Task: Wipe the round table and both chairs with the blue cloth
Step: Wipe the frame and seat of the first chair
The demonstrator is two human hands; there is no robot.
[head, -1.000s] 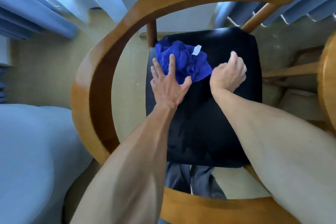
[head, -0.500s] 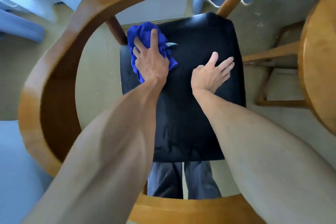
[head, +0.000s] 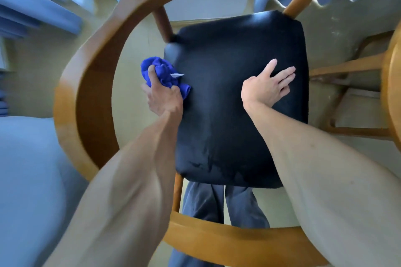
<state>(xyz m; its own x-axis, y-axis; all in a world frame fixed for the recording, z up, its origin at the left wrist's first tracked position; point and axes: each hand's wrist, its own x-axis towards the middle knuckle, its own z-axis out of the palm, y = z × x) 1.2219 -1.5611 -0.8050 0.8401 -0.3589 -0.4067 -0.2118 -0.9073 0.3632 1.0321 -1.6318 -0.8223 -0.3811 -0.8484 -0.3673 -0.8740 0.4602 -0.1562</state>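
Your arms cut across the lower half of the frame and hide much of the chair's (head: 91, 84) curved wooden rail; its near stretch runs under your right forearm and out of the bottom edge. The rail's top runs out at the upper edge of the frame. At the far right only a sliver of a round wooden bench (head: 393, 93) edge shows, with wooden legs and rungs below it; the rest is cut off. The picture is smeared at the left, so the pale blue bed (head: 26, 180) in the lower left and the blue curtains (head: 32, 6) in the upper left are soft shapes with no detail.

Your left hand (head: 163, 97) sits at the left edge of the black seat (head: 234, 115), in the middle left of the frame. Its grip is narrow: the fingers curl round the bunched blue cloth (head: 165, 71), one finger lying up over the bundle. The fingertips underneath are hidden by the cloth, so you cannot see how deep the hold goes. The cloth hangs partly off the seat's left edge, over the floor, with a small white tag poking out toward the seat. Whether it presses on the seat's side or only touches it is hard to tell.

Your right hand (head: 267, 86) lies flat on the seat, right of centre, fingers straight and spread toward the upper right, holding nothing. Dark trouser legs (head: 208, 204) show below the seat's near edge.
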